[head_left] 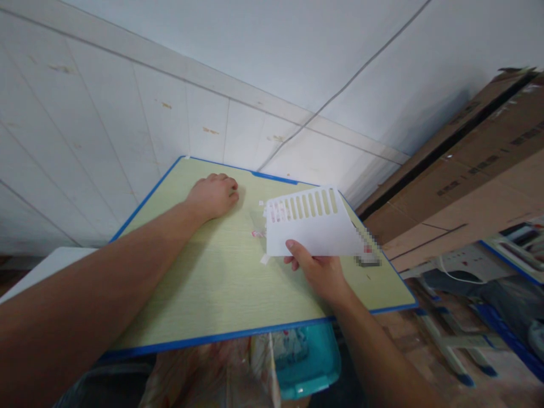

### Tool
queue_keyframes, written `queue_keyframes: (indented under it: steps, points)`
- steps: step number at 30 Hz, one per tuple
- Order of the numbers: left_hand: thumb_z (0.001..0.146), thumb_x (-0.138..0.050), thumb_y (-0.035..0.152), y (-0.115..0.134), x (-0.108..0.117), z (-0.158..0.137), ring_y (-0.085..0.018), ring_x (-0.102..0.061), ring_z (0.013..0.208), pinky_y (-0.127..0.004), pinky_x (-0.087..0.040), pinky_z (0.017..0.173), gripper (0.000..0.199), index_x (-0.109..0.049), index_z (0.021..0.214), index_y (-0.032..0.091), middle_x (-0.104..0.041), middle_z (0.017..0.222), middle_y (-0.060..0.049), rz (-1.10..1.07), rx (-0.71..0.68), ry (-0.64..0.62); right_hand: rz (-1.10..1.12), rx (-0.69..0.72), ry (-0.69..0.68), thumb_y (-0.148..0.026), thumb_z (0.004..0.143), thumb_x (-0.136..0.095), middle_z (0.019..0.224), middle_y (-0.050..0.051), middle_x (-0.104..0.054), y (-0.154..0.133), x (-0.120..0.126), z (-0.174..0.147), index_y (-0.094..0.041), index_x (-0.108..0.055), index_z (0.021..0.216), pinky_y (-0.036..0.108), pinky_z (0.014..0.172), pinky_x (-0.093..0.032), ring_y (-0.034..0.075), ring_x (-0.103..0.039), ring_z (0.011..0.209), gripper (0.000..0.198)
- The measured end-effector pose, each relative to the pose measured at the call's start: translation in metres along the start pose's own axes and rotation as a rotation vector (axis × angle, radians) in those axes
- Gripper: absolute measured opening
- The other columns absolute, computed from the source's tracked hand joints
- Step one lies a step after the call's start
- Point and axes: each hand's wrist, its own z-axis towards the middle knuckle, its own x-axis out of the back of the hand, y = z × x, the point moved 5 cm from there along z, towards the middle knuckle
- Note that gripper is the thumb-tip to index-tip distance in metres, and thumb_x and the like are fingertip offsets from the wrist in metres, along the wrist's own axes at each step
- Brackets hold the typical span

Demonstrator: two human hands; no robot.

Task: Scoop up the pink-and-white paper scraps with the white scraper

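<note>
My right hand (pixel 325 275) grips a white card with a row of long slots (pixel 321 235) by its near edge, the thumb on top. The card is held above a pale yellow-green desktop with blue edging (pixel 204 283). My left hand (pixel 213 195) rests near the back of the desktop, to the left of the card, fingers curled in; whatever they may hold is hidden. Small clear and pink scraps (pixel 257 232) lie beside the card's left edge, partly covered by it. A blurred-out flat object (pixel 369 252) lies to the right of the card.
A white panelled wall (pixel 165 124) with a grey cable (pixel 335 95) rises behind the desk. Large cardboard boxes (pixel 459 170) stand to the right. Below the front edge are a teal plastic bin (pixel 317 362) and a clear plastic bag (pixel 225 374).
</note>
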Motion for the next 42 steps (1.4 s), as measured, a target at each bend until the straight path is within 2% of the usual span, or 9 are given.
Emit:
queue_keyframes:
  steps: [2, 6, 12, 16, 21, 27, 31, 36, 42]
  points:
    - [0.116, -0.050, 0.037, 0.000, 0.000, 0.000, -0.043, -0.074, 0.160, -0.057, -0.060, 0.134, 0.059, -0.087, 0.156, 0.016, -0.081, 0.171, -0.023, 0.010, -0.002, -0.005, 0.003, 0.004, -0.048, -0.060, 0.105, -0.088, 0.078, 0.009, -0.087, -0.003, -0.004, -0.004, -0.028, -0.084, 0.080, 0.041, 0.079, -0.073, 0.027, -0.082, 0.070, 0.041]
    - [0.116, -0.052, 0.038, 0.001, 0.000, 0.000, -0.042, -0.073, 0.161, -0.056, -0.060, 0.135, 0.057, -0.087, 0.156, 0.018, -0.081, 0.171, -0.022, 0.005, 0.007, 0.000, 0.052, -0.010, -0.101, -0.060, 0.100, -0.092, 0.073, 0.006, -0.085, -0.009, -0.010, -0.012, -0.029, -0.082, 0.080, 0.039, 0.070, -0.071, 0.027, -0.080, 0.067, 0.038]
    - [0.115, -0.052, 0.037, 0.003, 0.002, -0.002, -0.045, -0.074, 0.159, -0.061, -0.061, 0.134, 0.059, -0.088, 0.156, 0.016, -0.081, 0.170, -0.024, -0.012, 0.004, 0.001, 0.088, -0.001, 0.004, -0.060, 0.106, -0.090, 0.072, 0.008, -0.085, -0.008, -0.002, -0.023, -0.028, -0.081, 0.075, 0.039, 0.070, -0.071, 0.026, -0.079, 0.065, 0.046]
    - [0.115, -0.053, 0.038, 0.002, 0.002, -0.001, -0.045, -0.074, 0.158, -0.062, -0.061, 0.134, 0.057, -0.090, 0.155, 0.019, -0.083, 0.168, -0.022, -0.024, 0.004, 0.011, 0.061, -0.022, -0.039, -0.060, 0.106, -0.091, 0.071, 0.007, -0.084, 0.001, -0.006, -0.030, -0.028, -0.082, 0.074, 0.037, 0.071, -0.071, 0.025, -0.079, 0.065, 0.046]
    - [0.117, -0.053, 0.038, 0.001, 0.001, 0.000, -0.041, -0.074, 0.159, -0.055, -0.060, 0.134, 0.056, -0.089, 0.156, 0.020, -0.083, 0.169, -0.020, 0.003, 0.013, 0.004, 0.046, -0.022, -0.023, -0.068, 0.103, -0.090, 0.072, 0.006, -0.083, 0.000, -0.007, -0.028, -0.029, -0.076, 0.073, 0.039, 0.070, -0.070, 0.025, -0.077, 0.063, 0.051]
    - [0.117, -0.049, 0.039, 0.003, 0.001, 0.000, -0.042, -0.074, 0.159, -0.055, -0.061, 0.133, 0.059, -0.088, 0.157, 0.018, -0.082, 0.169, -0.022, 0.032, 0.001, 0.000, -0.023, -0.048, -0.063, -0.067, 0.103, -0.086, 0.073, 0.007, -0.084, -0.007, -0.009, -0.022, -0.032, -0.067, 0.064, 0.042, 0.080, -0.072, 0.027, -0.080, 0.071, 0.056]
    - [0.117, -0.049, 0.040, 0.001, 0.001, 0.000, -0.041, -0.074, 0.160, -0.055, -0.061, 0.133, 0.059, -0.087, 0.158, 0.019, -0.083, 0.169, -0.020, 0.026, -0.003, 0.000, -0.051, -0.036, 0.035, -0.066, 0.105, -0.085, 0.067, 0.005, -0.080, 0.001, 0.001, -0.024, -0.029, -0.077, 0.071, 0.043, 0.084, -0.071, 0.026, -0.077, 0.067, 0.051]
    - [0.116, -0.051, 0.040, 0.000, -0.001, 0.001, -0.042, -0.074, 0.159, -0.057, -0.060, 0.135, 0.060, -0.088, 0.157, 0.019, -0.082, 0.169, -0.021, 0.003, -0.004, 0.011, -0.015, -0.037, -0.075, -0.059, 0.110, -0.087, 0.074, 0.008, -0.084, 0.005, 0.017, -0.033, -0.026, -0.083, 0.076, 0.039, 0.076, -0.070, 0.026, -0.079, 0.068, 0.047]
    - [0.116, -0.053, 0.040, -0.002, -0.002, 0.002, -0.041, -0.073, 0.161, -0.055, -0.060, 0.134, 0.058, -0.088, 0.157, 0.021, -0.083, 0.169, -0.019, -0.005, 0.005, 0.027, -0.018, -0.059, -0.024, -0.056, 0.107, -0.089, 0.071, 0.008, -0.083, 0.003, 0.037, -0.047, -0.027, -0.081, 0.073, 0.038, 0.070, -0.070, 0.026, -0.079, 0.066, 0.045]
